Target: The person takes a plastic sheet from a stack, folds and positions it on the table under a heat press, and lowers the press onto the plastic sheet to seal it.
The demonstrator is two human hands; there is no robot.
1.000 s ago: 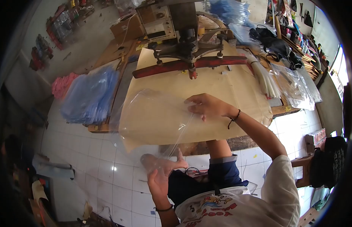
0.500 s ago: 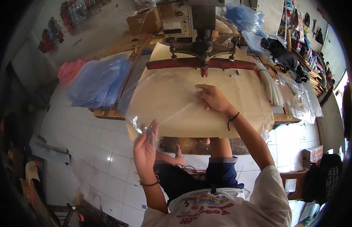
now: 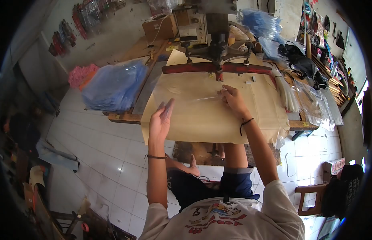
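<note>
Clear plastic sheet [image 3: 190, 89] spans the space between the two hands, above the brown paper [image 3: 210, 124] that covers the middle of the worktop [image 3: 124, 117]; whether its underside touches the paper cannot be told. The right hand [image 3: 234, 102] has its fingers drawn narrow, pinching the sheet at its right end, just in front of the red bar [image 3: 190, 68]. The left hand [image 3: 161, 120] is upright at the sheet's left part, near the worktop's front edge, its fingers against the film; I cannot tell whether they grip it. A bright line, the sheet's near edge, runs toward the right fingers. The brown paper hangs over the front edge of the worktop. The red bar crosses above the paper, beneath a machine [image 3: 192, 28] at the back edge. Toward the worktop's left edge lies a stack of blue plastic [image 3: 114, 86], with a pink pile [image 3: 81, 76] just beside it. Near the right edge lie a bundle of pale strips [image 3: 288, 94] and some clear bags [image 3: 314, 105], with black straps [image 3: 300, 60] behind them. A cardboard box [image 3: 159, 29] stands toward the back left corner, beside the machine.
</note>
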